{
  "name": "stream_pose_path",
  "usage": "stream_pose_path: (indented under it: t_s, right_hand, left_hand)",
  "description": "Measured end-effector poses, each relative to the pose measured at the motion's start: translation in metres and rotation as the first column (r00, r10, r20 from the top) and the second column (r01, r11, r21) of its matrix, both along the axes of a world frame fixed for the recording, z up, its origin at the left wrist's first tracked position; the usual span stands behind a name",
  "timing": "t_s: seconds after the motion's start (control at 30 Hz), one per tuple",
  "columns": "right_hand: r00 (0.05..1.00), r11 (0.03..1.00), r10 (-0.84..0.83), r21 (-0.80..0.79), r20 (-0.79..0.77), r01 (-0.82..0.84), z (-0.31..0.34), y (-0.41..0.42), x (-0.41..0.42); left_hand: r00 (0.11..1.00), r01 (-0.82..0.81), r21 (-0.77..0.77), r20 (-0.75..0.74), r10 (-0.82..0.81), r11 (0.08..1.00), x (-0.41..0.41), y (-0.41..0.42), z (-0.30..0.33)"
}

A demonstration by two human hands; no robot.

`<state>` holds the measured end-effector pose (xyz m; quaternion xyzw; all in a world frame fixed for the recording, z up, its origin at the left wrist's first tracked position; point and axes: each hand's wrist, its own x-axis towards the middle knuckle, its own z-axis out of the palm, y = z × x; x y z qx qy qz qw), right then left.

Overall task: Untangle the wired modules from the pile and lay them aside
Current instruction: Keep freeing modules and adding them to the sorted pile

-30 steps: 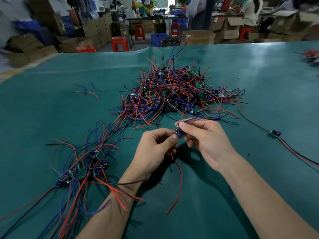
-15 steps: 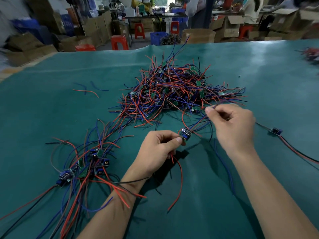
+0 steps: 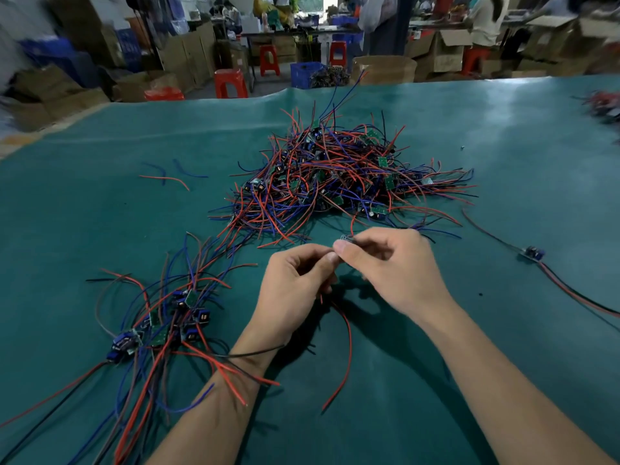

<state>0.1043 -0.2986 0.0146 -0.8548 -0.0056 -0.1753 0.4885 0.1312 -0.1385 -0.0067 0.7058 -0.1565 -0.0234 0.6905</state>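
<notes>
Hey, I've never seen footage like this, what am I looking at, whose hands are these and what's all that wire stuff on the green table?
This is one picture from a camera worn on a person's head, looking down at their own bare hands. No machine is involved. On the green table cover lies a big tangled pile of small circuit modules with red and blue wires. At the left lies a smaller sorted bunch; one single module lies at the right. The left hand and right hand together pinch one small module, its red wire hanging down.
</notes>
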Motion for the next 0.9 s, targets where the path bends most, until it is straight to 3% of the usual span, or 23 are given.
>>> stream_pose_path:
  t_s: [0.17,0.3,0.4,0.5,0.57,0.63,0.7,0.8,0.9]
  right_hand:
    - [0.996,0.981,0.071,0.178,0.045,-0.078,-0.004,-0.002,0.002]
    - [0.975,0.964,-0.105,0.261,0.194,0.052,0.004,-0.009,0.004]
    - [0.896,0.920,-0.272,0.367,0.351,0.136,0.024,-0.026,0.001]
    - [0.834,0.878,-0.367,0.451,0.413,0.163,0.053,-0.031,-0.006]
    - [0.843,0.839,-0.354,0.535,0.405,0.096,0.078,-0.023,-0.009]
    - [0.905,0.790,-0.205,0.609,0.372,-0.072,0.105,-0.007,-0.007]
    - [0.947,0.789,0.041,0.571,0.319,-0.226,0.125,0.018,0.000]
    - [0.918,0.823,0.358,0.406,0.171,-0.397,0.131,0.072,0.015]
    - [0.913,0.911,0.395,-0.083,-0.096,-0.403,0.112,0.106,0.030]
  left_hand:
    - [0.999,0.043,0.054,-0.014,-0.043,0.998,-0.001,-0.002,0.000]
    - [0.993,0.106,0.053,-0.050,-0.103,0.993,-0.001,-0.001,0.000]
    - [0.988,0.157,0.106,-0.027,-0.155,0.982,-0.002,-0.001,0.000]
    - [0.988,0.154,0.175,0.005,-0.157,0.973,-0.001,-0.001,-0.003]
    - [0.988,0.147,0.190,0.011,-0.152,0.971,-0.001,-0.001,-0.005]
    - [0.990,0.139,0.180,-0.009,-0.139,0.974,-0.001,-0.002,-0.006]
    - [0.991,0.131,0.163,-0.010,-0.131,0.978,-0.002,-0.003,-0.006]
    - [0.993,0.113,0.159,0.028,-0.118,0.981,-0.001,-0.003,-0.004]
    - [0.993,0.069,0.199,0.079,-0.087,0.978,0.002,-0.002,-0.005]
